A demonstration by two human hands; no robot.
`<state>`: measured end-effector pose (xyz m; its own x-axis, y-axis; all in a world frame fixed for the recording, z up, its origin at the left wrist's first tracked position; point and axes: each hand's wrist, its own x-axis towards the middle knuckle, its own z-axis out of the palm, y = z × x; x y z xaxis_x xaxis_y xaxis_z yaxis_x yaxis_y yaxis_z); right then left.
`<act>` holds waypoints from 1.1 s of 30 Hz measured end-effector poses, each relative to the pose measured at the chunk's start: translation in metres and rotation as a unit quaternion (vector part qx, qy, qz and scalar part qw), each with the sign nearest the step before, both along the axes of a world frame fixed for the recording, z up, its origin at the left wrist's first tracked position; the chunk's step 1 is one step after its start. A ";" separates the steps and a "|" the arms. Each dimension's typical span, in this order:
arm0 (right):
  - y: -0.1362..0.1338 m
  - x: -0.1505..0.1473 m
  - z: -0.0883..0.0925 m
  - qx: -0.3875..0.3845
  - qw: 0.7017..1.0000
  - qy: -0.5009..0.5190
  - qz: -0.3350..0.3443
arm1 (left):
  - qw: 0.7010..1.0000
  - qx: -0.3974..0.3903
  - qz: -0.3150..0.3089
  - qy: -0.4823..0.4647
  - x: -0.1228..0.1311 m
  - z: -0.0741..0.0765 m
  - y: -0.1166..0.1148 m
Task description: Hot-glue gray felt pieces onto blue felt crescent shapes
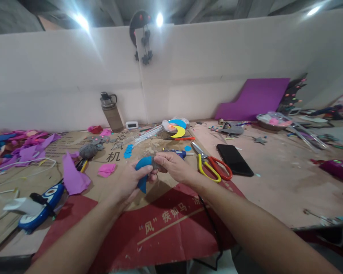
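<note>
Three ceiling lamps (159, 19) glare with streaks above a dimmer, hazy counter (274, 167); wide-angle distortion stretches the edges.

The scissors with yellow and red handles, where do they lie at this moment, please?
In the head view, the scissors lie just right of centre, between the right hand and the black phone.

The left fingers (142, 172) hold a blue piece (144, 162) and the right fingers (161, 160) pinch a grey piece (155, 164) against its end, above cardboard (114, 243) on the tabletop (277, 171), with scissors (204, 156) and a phone (234, 160) to the right, yarn (88, 151) to the left and a bottle (112, 115) behind.
</note>
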<state>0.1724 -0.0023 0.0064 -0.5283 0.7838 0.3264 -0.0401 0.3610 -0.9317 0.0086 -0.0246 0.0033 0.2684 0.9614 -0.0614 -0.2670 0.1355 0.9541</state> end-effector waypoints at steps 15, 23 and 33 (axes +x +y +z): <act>0.011 0.000 -0.010 0.015 1.000 0.013 -0.010 | 1.000 -0.013 -0.015 0.023 -0.006 0.001 0.012; 0.003 -0.002 -0.015 0.035 0.994 -0.048 -0.096 | 0.996 0.005 0.006 0.088 -0.006 -0.002 0.011; -0.002 -0.003 -0.011 -0.019 0.996 -0.028 -0.079 | 0.997 -0.030 -0.031 0.068 -0.014 0.001 0.013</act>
